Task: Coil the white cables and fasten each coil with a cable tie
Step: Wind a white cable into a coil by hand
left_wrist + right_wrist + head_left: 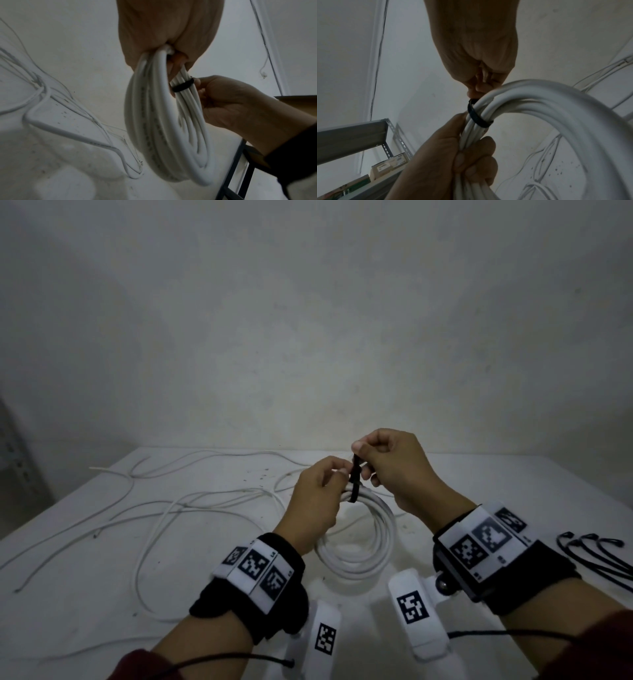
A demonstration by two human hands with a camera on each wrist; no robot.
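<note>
White cables, loose ones [144, 508], are sprawling across the left part of the white table [565, 484], their strands crossing one another and trailing toward the far left edge. Just right of them, the left hand [315, 501] is holding the white coil [370, 546] up off the table, its fingers curled round the bundled turns; the right wrist view is showing that grip closing on the strands just below the tie. The coil is hanging between the two hands, its lower loops dangling over the table's middle. A black cable tie [354, 481] is wrapping round the bundle at the top of the coil, and in the left wrist view it [183, 85] is sitting as a dark band across the gathered strands. The right hand [394, 467] is pinching the tie's free end between thumb and fingertips, the other fingers curling in beside the bundle. Farther right, spare black cable ties [596, 556] are lying together on the table near the right wrist, well apart from the coil.
</note>
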